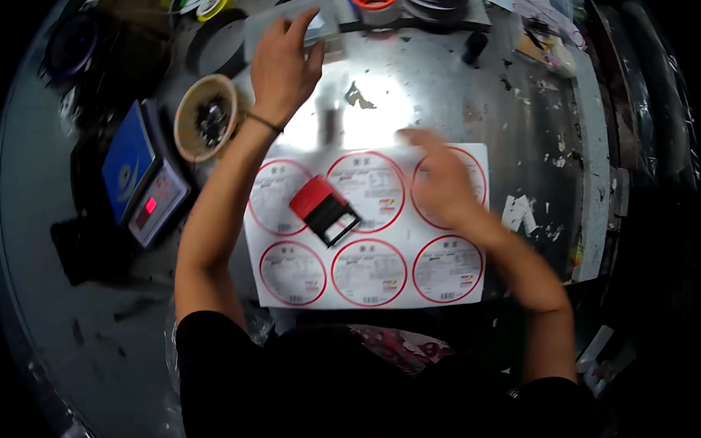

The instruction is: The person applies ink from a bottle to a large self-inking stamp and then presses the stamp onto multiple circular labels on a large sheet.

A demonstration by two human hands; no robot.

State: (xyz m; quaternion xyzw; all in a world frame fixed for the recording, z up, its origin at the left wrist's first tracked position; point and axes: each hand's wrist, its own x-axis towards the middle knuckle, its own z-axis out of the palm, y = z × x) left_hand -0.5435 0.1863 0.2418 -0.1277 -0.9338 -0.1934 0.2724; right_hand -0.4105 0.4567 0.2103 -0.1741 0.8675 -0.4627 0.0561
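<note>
A white sheet (407,225) with several round, red-rimmed labels lies on the metal table in front of me. A red and black self-inking stamp (312,198) rests tilted on it, over the gap between the left and middle labels. My left hand (282,70) is stretched out past the sheet's far edge, beside a translucent flat box (329,44). Its thumb and fingers are apart, with nothing visible in them. Over the upper right label hovers my right hand (444,184), blurred, one finger pointing left and the others partly hidden; I see nothing in it.
To the left stand a round bowl (185,128) with dark scraps and a blue scale (140,169) with a lit red display. Tape rolls (377,2) and a small black cylinder (474,47) are at the back. White paper scraps (519,215) lie right of the sheet.
</note>
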